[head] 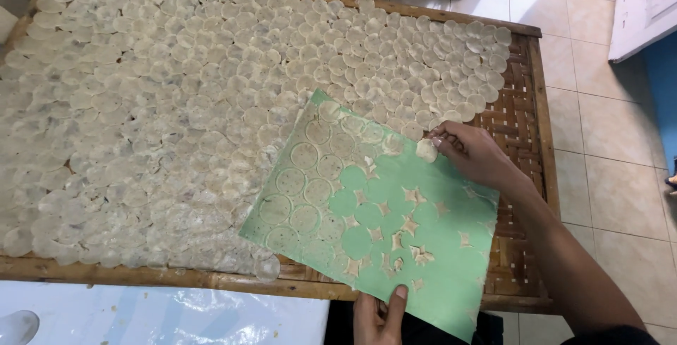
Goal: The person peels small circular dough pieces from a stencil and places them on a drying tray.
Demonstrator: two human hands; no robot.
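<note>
Bamboo tray (525, 116) | right hand (474, 153) pinches cracker disc (426, 150) | left hand (377, 315) grips green sheet (423, 246)

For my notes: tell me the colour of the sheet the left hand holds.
Green sheet, pinched by the left hand; the head view shows it.

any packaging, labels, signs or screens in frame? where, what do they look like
No labels, signs or screens.
Clear plastic sheeting: bottom left, below the woven tray's wooden edge; glossy, bluish-white, crumpled; can't tell if it is a package.
Green sheet: not packaging; flat, rectangular, bearing pale discs, held by left hand; right hand pinches one disc.
</note>
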